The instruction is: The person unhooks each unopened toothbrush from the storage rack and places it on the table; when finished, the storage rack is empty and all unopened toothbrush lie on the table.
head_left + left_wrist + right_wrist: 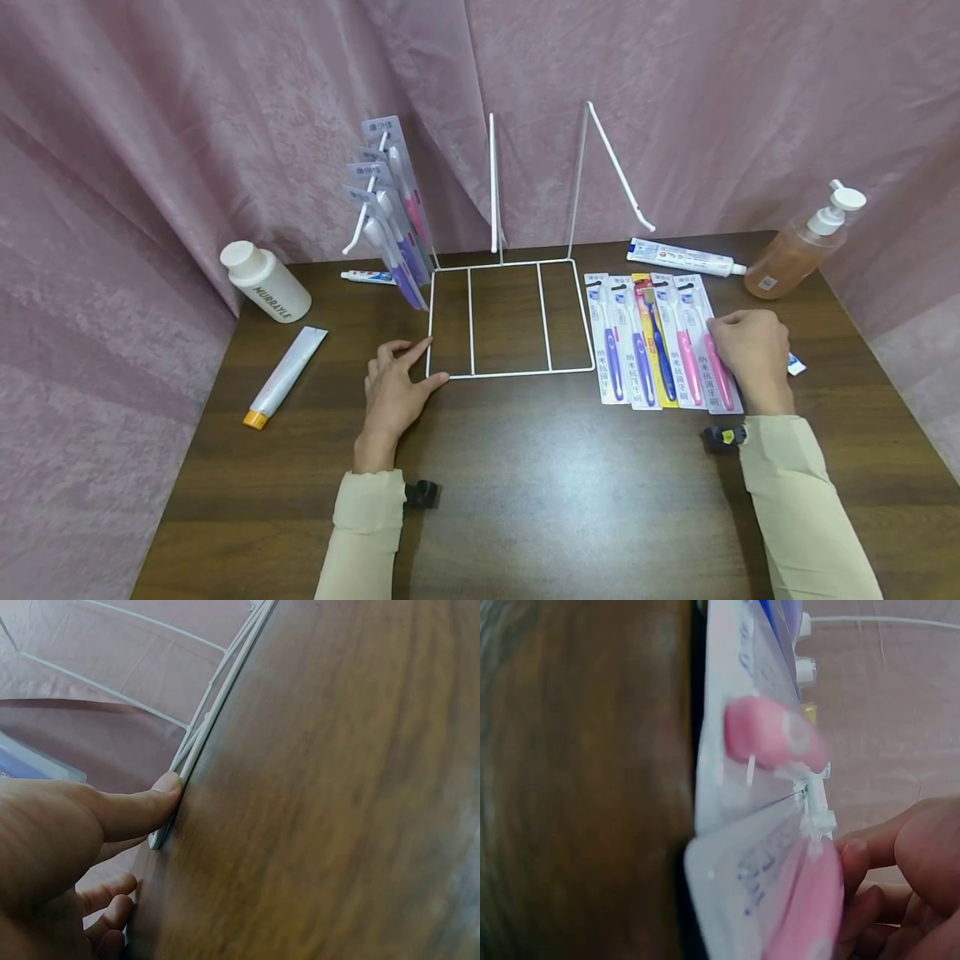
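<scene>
My left hand [393, 387] is at the front left corner of a white wire rack [517, 372]. Its index finger lies by the left bar, and the thumb [154, 806] touches the front bar. At the right, my right hand [753, 350] has curled fingers and grips the right edge of a packaged pink toothbrush [712, 346], the last in a row. Its fingers [855, 862] show beside the pink handle in the right wrist view. Left of it lie a second pink toothbrush pack [681, 342], a yellow pack with a blue toothbrush [660, 350] and two purple toothbrush packs [611, 350].
Purple and pink toothbrush packs [397, 225] hang on the rack's left hook; the middle hook [492, 183] and right hook [621, 171] are bare. A white bottle [273, 287] and toothpaste tube [288, 375] are left. A pump bottle [795, 254] and another tube [682, 257] stand back right.
</scene>
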`<state>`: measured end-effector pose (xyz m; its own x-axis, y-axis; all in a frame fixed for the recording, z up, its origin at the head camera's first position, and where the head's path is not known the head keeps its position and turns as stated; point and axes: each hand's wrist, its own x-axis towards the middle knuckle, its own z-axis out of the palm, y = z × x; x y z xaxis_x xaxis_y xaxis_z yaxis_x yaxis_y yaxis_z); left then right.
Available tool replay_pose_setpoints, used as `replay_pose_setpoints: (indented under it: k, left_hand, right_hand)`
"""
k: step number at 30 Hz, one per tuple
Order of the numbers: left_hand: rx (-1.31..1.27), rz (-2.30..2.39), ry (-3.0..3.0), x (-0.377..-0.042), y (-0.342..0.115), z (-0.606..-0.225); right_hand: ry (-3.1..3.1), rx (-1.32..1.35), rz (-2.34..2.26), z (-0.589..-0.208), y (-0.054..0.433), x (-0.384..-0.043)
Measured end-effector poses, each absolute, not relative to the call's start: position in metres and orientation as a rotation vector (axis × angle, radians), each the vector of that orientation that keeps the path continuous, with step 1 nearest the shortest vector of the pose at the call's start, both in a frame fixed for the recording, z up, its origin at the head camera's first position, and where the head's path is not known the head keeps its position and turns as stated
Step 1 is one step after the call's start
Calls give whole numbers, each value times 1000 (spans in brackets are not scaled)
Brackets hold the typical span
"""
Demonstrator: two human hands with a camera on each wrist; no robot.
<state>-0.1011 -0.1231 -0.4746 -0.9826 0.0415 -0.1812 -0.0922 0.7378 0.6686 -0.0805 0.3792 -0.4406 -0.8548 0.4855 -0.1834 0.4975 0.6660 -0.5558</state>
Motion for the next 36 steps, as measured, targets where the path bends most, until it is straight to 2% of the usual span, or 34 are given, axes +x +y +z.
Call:
replay_pose_setpoints:
  k: [20, 26, 30, 36]
  left_hand:
    - [-33, 1069, 2772, -104, -127, -483]
    - [-25, 1074, 2771, -104, -127, -483]
    - [-12, 1087, 2772, -104, -126, -482]
    - [-11, 1114, 2757, -103, -126, -480]
  right_hand:
    - [2802, 890, -986, -440, 373, -78]
    - [2921, 885, -1063, -441, 353, -73]
    - [3021, 779, -1172, -436, 324, -71]
    - [3007, 398, -1320, -427, 274, -66]
